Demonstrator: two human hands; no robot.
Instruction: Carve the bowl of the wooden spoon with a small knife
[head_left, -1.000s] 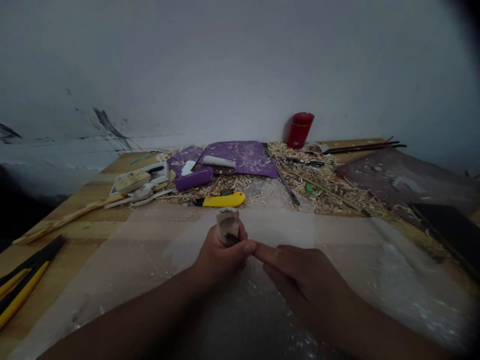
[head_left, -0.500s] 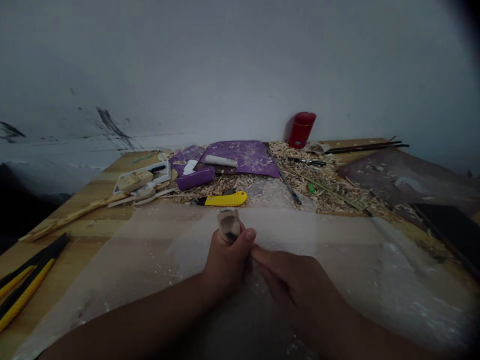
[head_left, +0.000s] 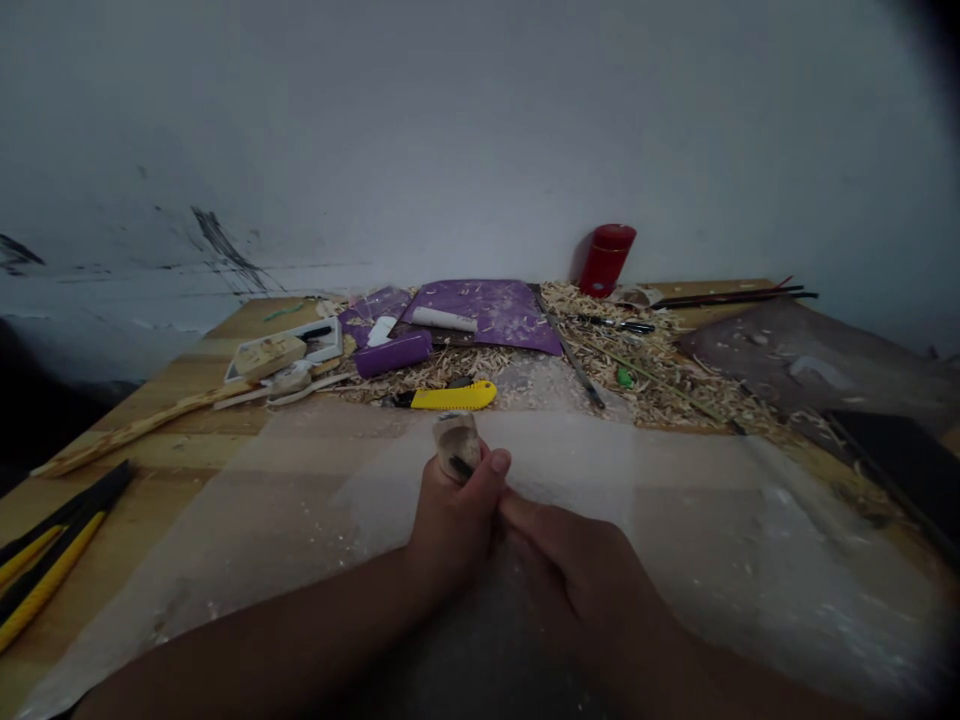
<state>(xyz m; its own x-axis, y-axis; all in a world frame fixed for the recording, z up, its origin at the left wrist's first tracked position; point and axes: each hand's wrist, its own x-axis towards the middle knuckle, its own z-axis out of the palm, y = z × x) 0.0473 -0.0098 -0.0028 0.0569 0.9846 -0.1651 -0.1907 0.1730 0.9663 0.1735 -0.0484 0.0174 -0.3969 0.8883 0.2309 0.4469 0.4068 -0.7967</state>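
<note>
Lower part of the wooden piece (head_left: 455,436) is hidden inside the left hand (head_left: 452,520). Only a dark tool tip (head_left: 460,467) shows by the left thumb; rest of the tool is blocked. Right hand (head_left: 592,565): curled fingers are lost in shadow, can't see what they grip. Both forearms run off the bottom edge. Yellow-black handled tool (head_left: 52,585) is clipped at left, dark flat slab (head_left: 900,465) at right. Red canister (head_left: 607,262): emblem too small to read.
</note>
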